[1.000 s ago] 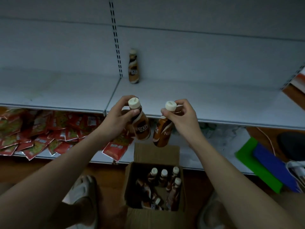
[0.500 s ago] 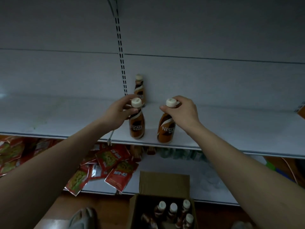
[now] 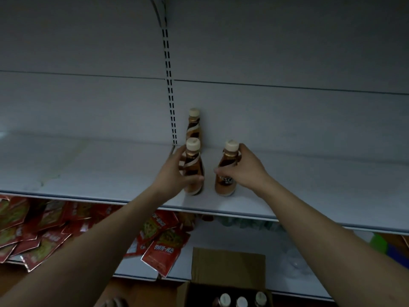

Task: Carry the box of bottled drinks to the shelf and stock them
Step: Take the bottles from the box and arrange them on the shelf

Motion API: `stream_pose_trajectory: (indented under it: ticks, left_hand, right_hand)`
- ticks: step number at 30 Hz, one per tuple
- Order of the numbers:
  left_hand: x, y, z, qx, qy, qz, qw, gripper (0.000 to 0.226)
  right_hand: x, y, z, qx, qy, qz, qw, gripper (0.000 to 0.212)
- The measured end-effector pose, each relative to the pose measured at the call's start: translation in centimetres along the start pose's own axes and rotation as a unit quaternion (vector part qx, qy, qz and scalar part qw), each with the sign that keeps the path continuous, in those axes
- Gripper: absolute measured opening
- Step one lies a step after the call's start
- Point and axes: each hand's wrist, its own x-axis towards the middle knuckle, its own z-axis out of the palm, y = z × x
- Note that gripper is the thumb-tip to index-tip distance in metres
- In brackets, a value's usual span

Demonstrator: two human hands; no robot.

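Since half second ago: both bottles pushed deeper onto shelf [image 3: 88, 169], upright. Left hand [image 3: 174, 173] grip closed round left bottle [image 3: 194, 171]; right hand [image 3: 245, 171] grip round right bottle [image 3: 226, 173]. Third bottle [image 3: 194, 125] behind. Box [image 3: 228, 275] below. Likely rigid, smooth, moderately heavy; best held at waist.

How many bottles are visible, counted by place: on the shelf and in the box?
Bottles on the shelf: 3
Bottles visible in the box: 3
Total: 6
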Motion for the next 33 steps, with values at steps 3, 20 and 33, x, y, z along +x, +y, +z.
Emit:
stream_pose_trajectory:
  ticks: [3, 20, 33]
  left_hand:
    - [0.0, -1.4, 1.5, 0.034, 0.034, -0.001, 0.999, 0.081]
    - [7.6, -5.6, 1.2, -0.002, 0.075, -0.006, 0.997, 0.081]
    - [9.1, -5.5, 2.4, -0.045, 0.094, -0.020, 0.994, 0.084]
  right_hand:
    - [-0.4, 1.4, 0.4, 0.002, -0.021, -0.007, 1.000, 0.055]
    - [12.2, 1.9, 3.8, -0.024, 0.040, -0.072, 0.996, 0.058]
    - [14.6, 2.5, 3.9, -0.032, 0.036, -0.082, 0.996, 0.060]
